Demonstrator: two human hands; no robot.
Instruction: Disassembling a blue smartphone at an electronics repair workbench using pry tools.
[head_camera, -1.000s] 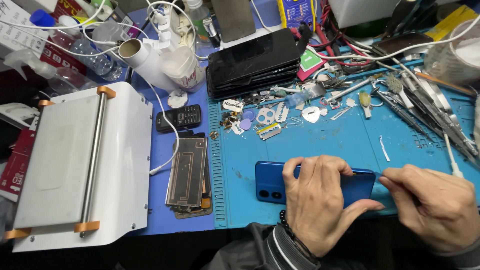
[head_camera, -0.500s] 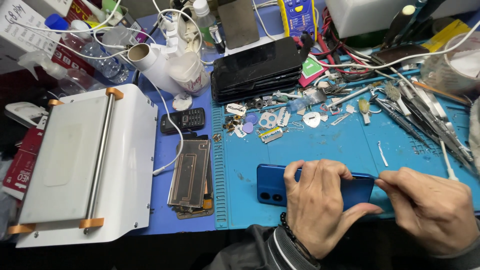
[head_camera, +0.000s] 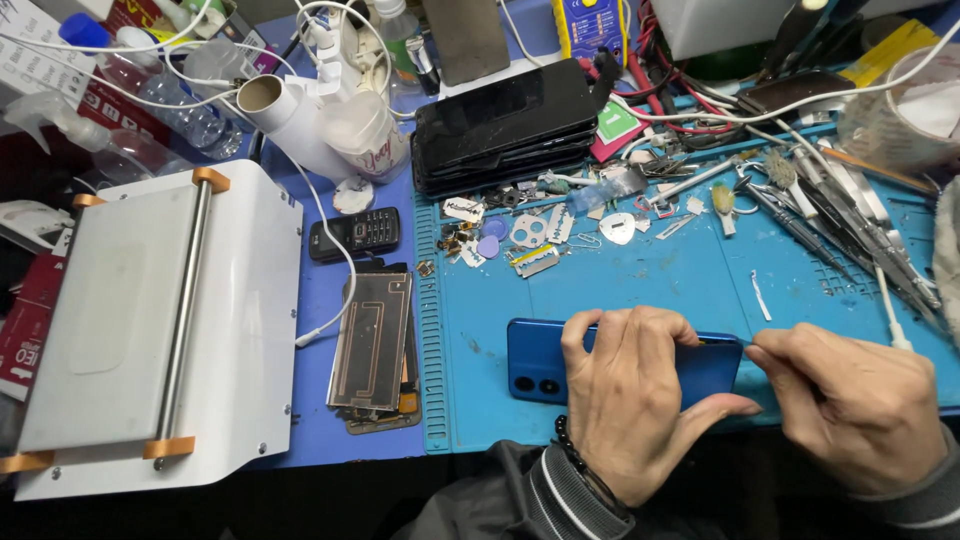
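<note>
While the left hand (head_camera: 640, 395) clamps a blue smartphone (head_camera: 540, 360) on the blue mat (head_camera: 660, 270), the right hand (head_camera: 850, 405) pinches closed at its right end.

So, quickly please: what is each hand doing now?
Left hand: closed over the blue phone.
Right hand: fingers pinched at the phone's end; tool not visible.

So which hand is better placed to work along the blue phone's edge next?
Probably the right hand: its pinched fingertips already meet the blue phone at its right end. The left hand lies spread over the phone's back, pinning it to the blue mat.
</note>
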